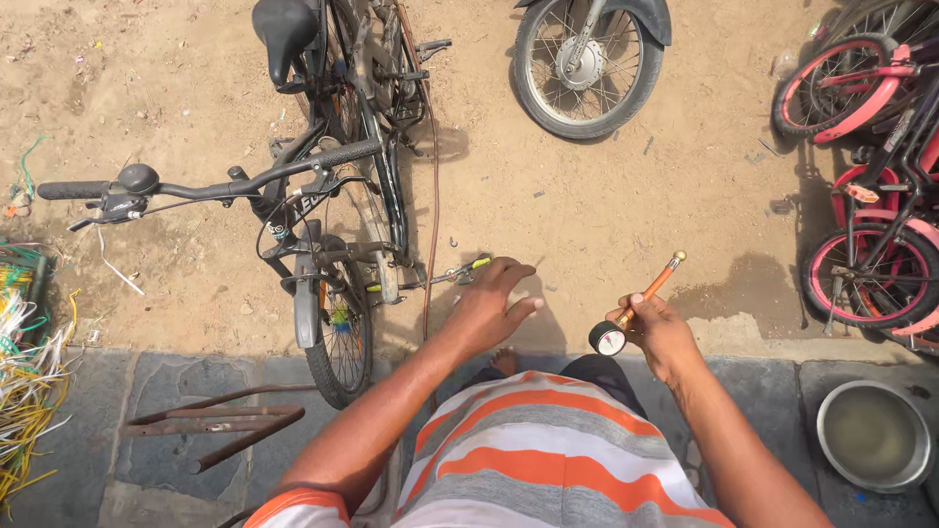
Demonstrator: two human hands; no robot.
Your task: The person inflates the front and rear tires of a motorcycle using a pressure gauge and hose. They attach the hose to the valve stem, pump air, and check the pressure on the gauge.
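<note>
Far to my left a tangle of yellow and green wires (27, 391) lies at the edge of the stone paving, and some rusty iron bars (220, 428) rest on the slabs nearer me. The black bicycle (333, 196) stands on the sand ahead, its front wheel (340, 337) pointing back toward me. My left hand (487, 305) reaches out just right of that wheel, fingers spread and loosely curled over the yellow-handled pliers (460, 273) — touching or nearly so, not gripping yet. My right hand (657, 330) is closed around the air gauge (636, 308), dial end near me, brass nozzle pointing away and up to the right. To do this well, I judge, I should close my left fingers fully on the handles before lifting — and keep the gauge clear of the sand. Farther right, a steel bowl (873, 435) sits on the paving and pink bicycles (871, 186) crowd the edge.
</note>
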